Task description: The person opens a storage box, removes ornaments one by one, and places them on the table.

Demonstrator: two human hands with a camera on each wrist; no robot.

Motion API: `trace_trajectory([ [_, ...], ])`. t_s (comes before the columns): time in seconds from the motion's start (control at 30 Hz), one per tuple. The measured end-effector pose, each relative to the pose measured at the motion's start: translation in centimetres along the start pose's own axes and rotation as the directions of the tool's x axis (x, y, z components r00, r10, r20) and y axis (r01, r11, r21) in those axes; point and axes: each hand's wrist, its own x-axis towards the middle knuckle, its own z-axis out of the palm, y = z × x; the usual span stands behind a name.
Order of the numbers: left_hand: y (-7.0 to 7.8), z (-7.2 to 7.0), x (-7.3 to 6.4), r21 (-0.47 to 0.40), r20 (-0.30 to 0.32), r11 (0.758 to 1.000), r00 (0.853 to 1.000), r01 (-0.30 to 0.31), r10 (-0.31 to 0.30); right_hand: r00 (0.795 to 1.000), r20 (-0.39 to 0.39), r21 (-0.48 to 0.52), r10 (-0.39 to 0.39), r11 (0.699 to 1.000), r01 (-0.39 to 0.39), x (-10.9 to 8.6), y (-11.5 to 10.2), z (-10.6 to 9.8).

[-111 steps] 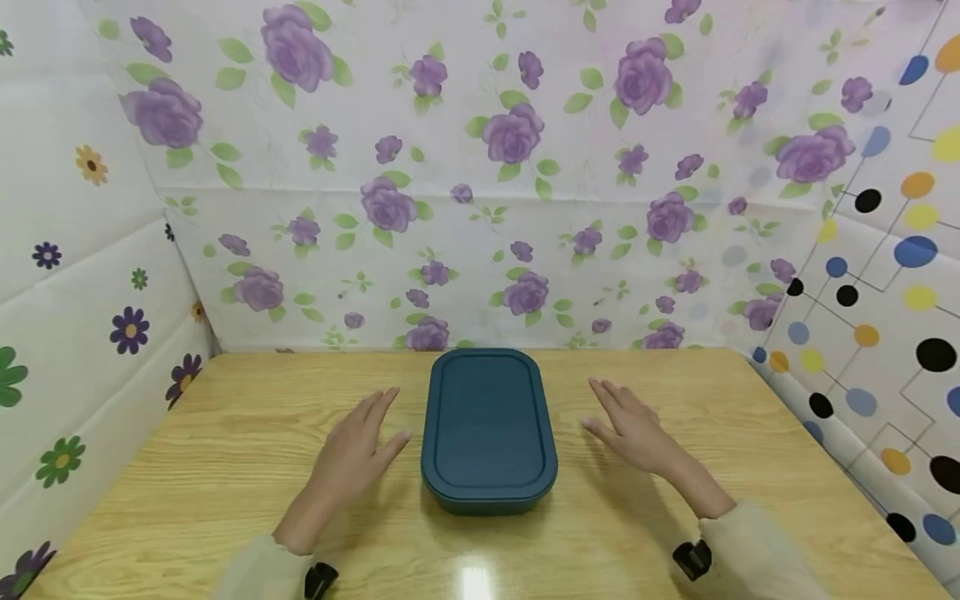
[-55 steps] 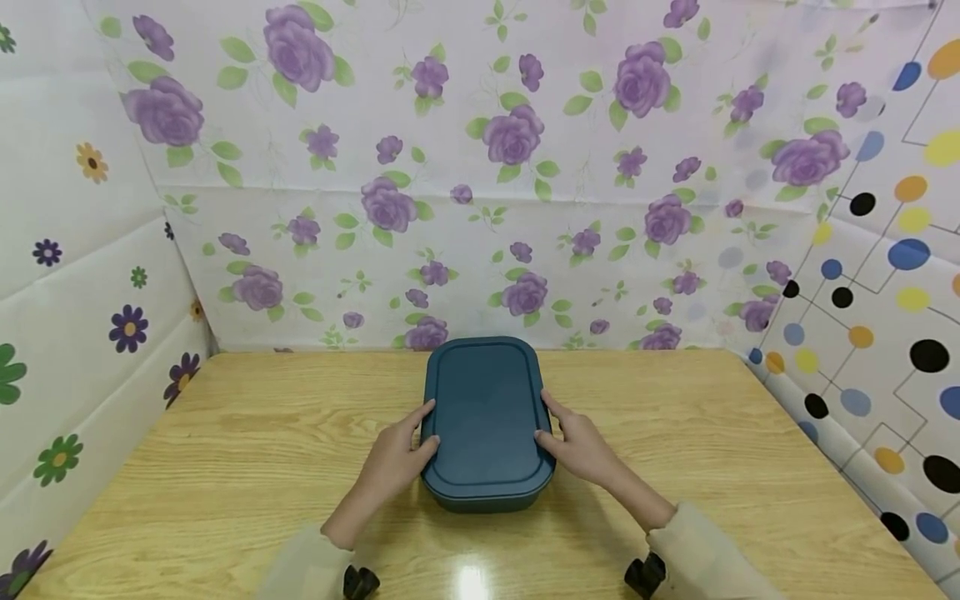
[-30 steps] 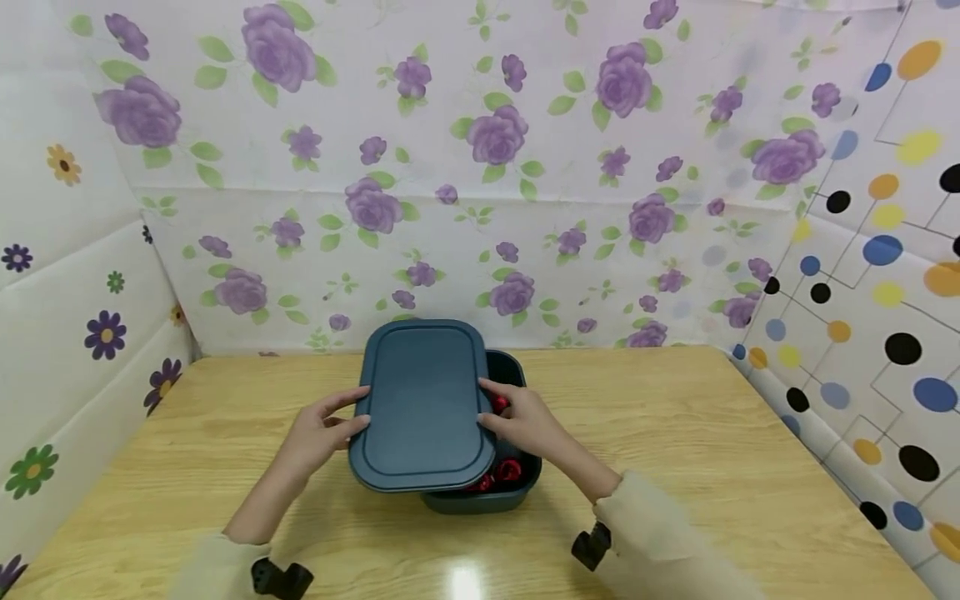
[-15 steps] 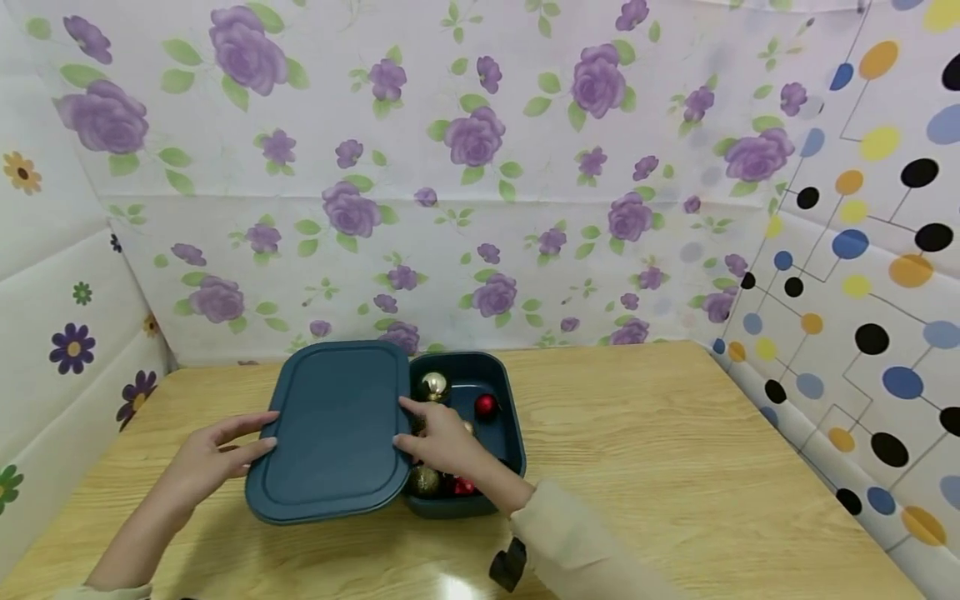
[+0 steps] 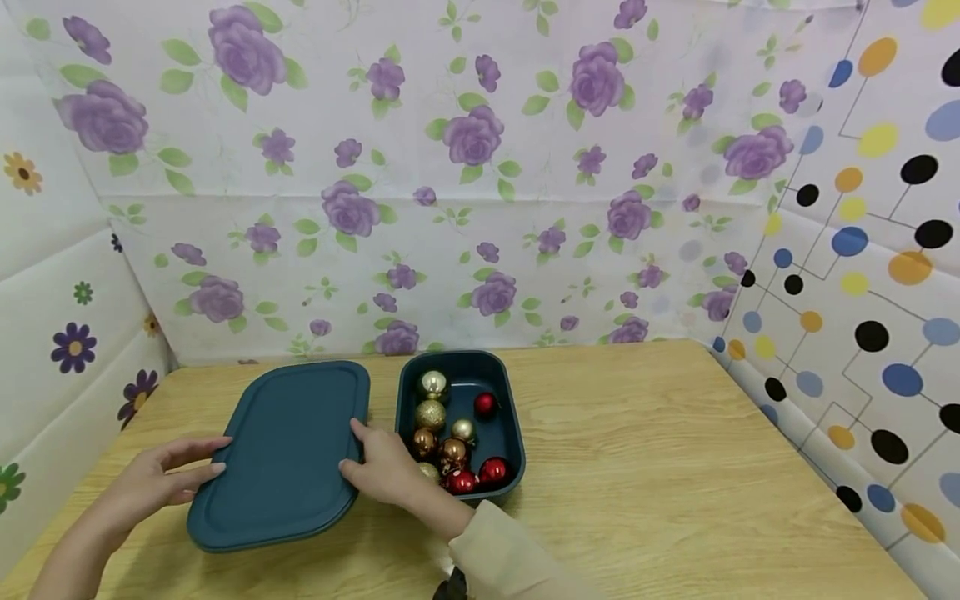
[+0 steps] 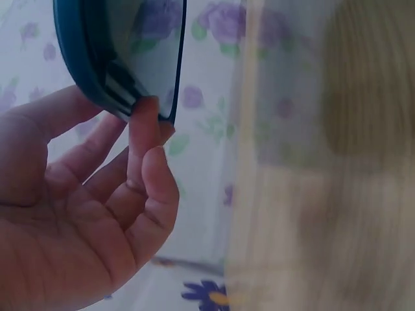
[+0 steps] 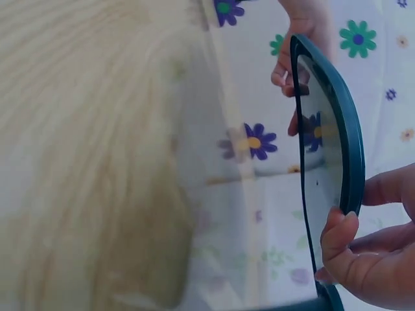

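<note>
My left hand (image 5: 146,492) pinches the left edge of a dark blue lid (image 5: 288,454), fingers curled under its rim in the left wrist view. On the opposite edge my right hand (image 5: 390,467) grips the same lid between thumb and fingers. The lid is held above the table on the left, tilted a little; its underside rim (image 7: 353,142) shows in the right wrist view. To the right stands the uncovered dark blue box (image 5: 516,433). Inside lie several Christmas baubles: gold glitter ones (image 5: 431,415), copper ones (image 5: 453,452) and red ones (image 5: 493,472).
The box and lid are over a light wooden table (image 5: 637,467). Behind it hangs a purple-flowered cloth (image 5: 450,250). A daisy-print cloth (image 5: 52,292) borders the left side, a dotted cloth (image 5: 862,333) the right.
Both hands, first apart beside the covered box, took hold of the lid, lifted it off and carried it left and lower. The baubles in the box came into view.
</note>
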Motion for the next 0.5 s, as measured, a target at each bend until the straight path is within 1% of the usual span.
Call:
trace_trajectory([
  [0.1,-0.9,-0.5,0.1,0.005,0.031,1.0,0.999,0.019,-0.019,0.999,0.004,-0.019,0.034,0.999,-0.034,0.1,-0.4,1.2],
  [0.17,-1.5,-0.8,0.2,0.009,0.057,0.999,0.998,0.034,-0.035,0.998,0.023,-0.007,0.058,0.998,-0.058,0.3,-0.4,1.9],
  [0.23,-2.0,-0.9,0.3,0.011,0.08,0.999,0.996,0.048,-0.049,0.996,0.034,0.006,0.077,0.997,-0.077,0.4,-0.3,2.6],
  [0.3,-2.4,-0.9,0.4,0.021,0.094,0.998,0.994,0.059,-0.061,0.995,0.033,-0.003,0.092,0.996,-0.092,0.5,-0.1,3.3],
  [0.4,-2.7,-0.6,0.6,0.041,0.098,0.997,0.993,0.058,-0.062,0.993,0.026,-0.019,0.114,0.993,-0.113,0.7,0.2,3.9],
  [0.5,-2.7,-0.3,0.9,0.06,0.093,0.996,0.993,0.063,-0.069,0.99,0.019,-0.034,0.137,0.99,-0.136,0.9,0.7,4.5],
])
